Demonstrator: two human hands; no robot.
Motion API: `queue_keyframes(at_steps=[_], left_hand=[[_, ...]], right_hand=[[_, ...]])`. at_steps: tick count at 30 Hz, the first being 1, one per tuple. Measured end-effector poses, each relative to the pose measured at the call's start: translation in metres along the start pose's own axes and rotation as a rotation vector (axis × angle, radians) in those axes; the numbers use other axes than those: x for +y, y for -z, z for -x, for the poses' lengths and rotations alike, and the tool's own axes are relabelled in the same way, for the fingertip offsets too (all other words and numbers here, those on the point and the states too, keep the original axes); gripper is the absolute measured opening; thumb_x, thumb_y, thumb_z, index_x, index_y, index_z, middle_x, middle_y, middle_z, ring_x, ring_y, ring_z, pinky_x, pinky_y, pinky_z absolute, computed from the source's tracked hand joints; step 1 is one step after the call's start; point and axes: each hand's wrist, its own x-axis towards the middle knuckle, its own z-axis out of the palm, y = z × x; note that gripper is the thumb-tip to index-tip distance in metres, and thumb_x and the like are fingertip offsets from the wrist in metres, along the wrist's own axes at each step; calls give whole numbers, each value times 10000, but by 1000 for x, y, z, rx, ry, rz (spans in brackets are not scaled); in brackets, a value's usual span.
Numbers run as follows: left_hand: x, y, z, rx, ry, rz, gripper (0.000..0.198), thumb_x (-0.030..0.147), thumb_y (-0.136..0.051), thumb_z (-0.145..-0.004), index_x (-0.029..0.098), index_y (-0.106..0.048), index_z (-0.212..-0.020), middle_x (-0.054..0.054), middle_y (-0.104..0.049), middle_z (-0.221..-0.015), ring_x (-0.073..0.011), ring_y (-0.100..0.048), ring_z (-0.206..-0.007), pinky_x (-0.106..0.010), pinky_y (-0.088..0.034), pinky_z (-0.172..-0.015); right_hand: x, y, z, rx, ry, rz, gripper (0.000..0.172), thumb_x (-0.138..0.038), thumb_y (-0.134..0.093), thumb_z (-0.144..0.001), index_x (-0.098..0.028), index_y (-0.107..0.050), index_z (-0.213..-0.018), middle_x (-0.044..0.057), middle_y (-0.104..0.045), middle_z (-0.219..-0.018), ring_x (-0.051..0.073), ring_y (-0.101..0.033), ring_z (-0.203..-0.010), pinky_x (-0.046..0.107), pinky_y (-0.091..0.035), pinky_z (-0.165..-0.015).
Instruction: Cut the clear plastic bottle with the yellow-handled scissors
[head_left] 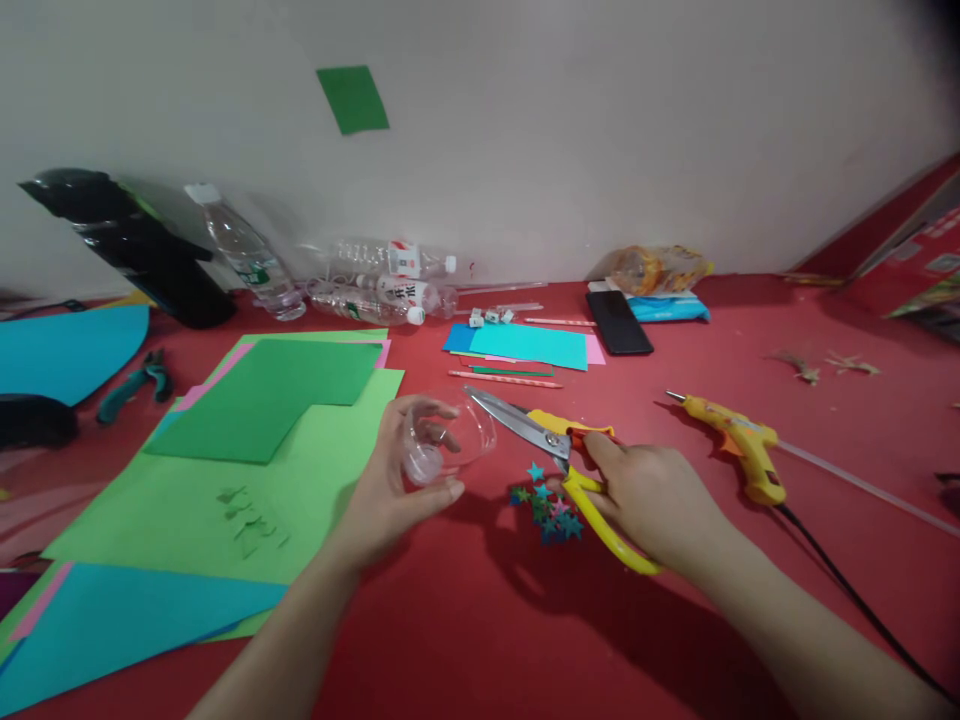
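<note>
My left hand is closed round a clear cut-off plastic bottle top, held over the edge of the light green paper. My right hand grips the yellow-handled scissors, whose blades are nearly closed and point left toward the bottle piece. A small heap of coloured foam stars lies on the red table just below the scissors.
A yellow glue gun with a black cord lies to the right. Sheets of green, teal and pink paper cover the left. Plastic bottles, a black phone, pencils, teal pliers and a black machine sit near the wall.
</note>
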Motion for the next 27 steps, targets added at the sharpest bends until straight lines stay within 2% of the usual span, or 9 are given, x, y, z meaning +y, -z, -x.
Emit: queue_keyframes(at_steps=[3,6,10,15,27], left_hand=[[-2,5,-2,-44,-10,28,557,240,-788,-717,306,-472,-1172,-46,-499,-1248,-170,-549,-950,-295,-460,-792],[-5,11,-4,-82,-9,84,619,250,-791,-705,332,-442,-1209,-44,-504,-1243,-174,-553,-932,-317,-449,-801],[-9,14,-4,-117,27,155,701,246,-801,-672,339,-405,-1243,-56,-514,-1236,-176,-543,-914,-317,-441,-772],[-11,13,-2,-211,62,192,666,281,-796,-681,323,-433,-1238,-68,-524,-1226,-166,-550,-879,-288,-444,-705],[-7,15,-5,-249,60,252,685,306,-819,-636,288,-450,-1213,-71,-552,-1177,-149,-538,-825,-258,-429,-652]], right_hand=[[0,0,1,1,7,5,392,-543,-464,-950,-171,-573,-886,81,-694,-560,267,-669,-490,280,-117,-475],[0,0,0,5,9,0,429,-574,-451,-946,-174,-582,-863,79,-692,-552,266,-666,-482,285,-119,-472],[1,5,-1,52,3,-48,556,-643,-312,-967,-177,-579,-822,78,-677,-532,263,-662,-478,291,-141,-472],[1,11,-1,122,39,-102,623,-619,-191,-991,-161,-594,-863,83,-670,-525,263,-651,-454,289,-172,-468],[3,6,0,200,88,-47,641,-595,-170,-1009,-174,-581,-755,62,-620,-446,239,-608,-372,287,-157,-449]])
